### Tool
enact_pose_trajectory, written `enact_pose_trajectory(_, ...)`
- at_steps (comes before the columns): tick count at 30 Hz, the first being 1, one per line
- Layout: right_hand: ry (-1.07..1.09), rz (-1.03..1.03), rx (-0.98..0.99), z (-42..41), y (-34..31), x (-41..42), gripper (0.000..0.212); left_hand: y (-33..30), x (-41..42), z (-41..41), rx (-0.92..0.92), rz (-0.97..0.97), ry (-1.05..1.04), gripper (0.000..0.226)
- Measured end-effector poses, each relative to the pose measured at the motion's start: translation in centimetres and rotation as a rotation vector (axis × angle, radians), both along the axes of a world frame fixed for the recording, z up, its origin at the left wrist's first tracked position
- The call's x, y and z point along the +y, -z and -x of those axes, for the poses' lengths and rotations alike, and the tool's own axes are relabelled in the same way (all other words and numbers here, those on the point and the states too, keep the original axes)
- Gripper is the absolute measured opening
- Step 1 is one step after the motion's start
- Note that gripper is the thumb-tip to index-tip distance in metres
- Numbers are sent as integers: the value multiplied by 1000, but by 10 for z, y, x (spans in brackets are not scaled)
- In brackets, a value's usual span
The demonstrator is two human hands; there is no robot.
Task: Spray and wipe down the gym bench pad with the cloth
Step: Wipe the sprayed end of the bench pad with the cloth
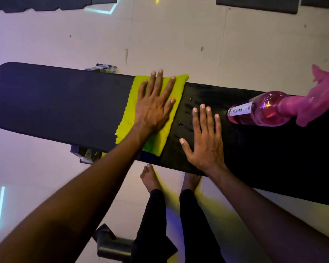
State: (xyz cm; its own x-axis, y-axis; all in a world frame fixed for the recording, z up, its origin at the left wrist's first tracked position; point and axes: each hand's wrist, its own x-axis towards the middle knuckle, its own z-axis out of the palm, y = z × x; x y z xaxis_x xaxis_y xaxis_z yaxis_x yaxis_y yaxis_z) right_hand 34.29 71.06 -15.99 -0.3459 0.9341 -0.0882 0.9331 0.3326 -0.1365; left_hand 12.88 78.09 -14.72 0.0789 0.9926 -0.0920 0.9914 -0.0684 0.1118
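Observation:
A long black bench pad (61, 103) runs across the view from left to right. A yellow-green cloth (130, 107) lies spread flat across its middle. My left hand (155, 103) presses flat on the cloth with fingers spread. My right hand (205, 137) rests flat on the bare pad just right of the cloth, holding nothing. Small wet droplets show on the pad between my hands. A pink spray bottle (268, 109) with a white label lies on its side on the pad farther right, nozzle pointing right.
The bench stands on a pale tiled floor (179, 40). Metal frame parts (101, 68) stick out behind and in front of the pad. My bare feet (150, 177) stand close to the near edge. A dark metal foot (112, 245) lies on the floor below. Dark mats (258, 4) line the far edge.

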Motion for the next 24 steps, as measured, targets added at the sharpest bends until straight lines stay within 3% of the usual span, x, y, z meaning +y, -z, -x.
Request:
enact_pose_trajectory(5, 2, 5, 5, 1, -1, -1, 96, 3, -65, -28, 57, 47, -252, 66)
enact_pose_trajectory(11, -16, -8, -7, 0, 1, -1, 96, 2, -26, -21, 14, -4, -2, 63)
enact_pose_trajectory(13, -20, 1, -4, -1, -1, 0, 95, 4, -34, -5, 36, -22, -3, 63)
enact_pose_trajectory(17, -39, 43, -19, -6, -7, -7, 94, 5, -96, 11, 40, -14, -236, 65)
enact_pose_trajectory(21, -37, 57, -42, -11, -9, -21, 94, 7, -133, -36, 63, 26, -451, 70)
enact_pose_trajectory(24, -24, 51, -51, -9, -7, -23, 94, 8, -111, -35, 28, 37, -240, 70)
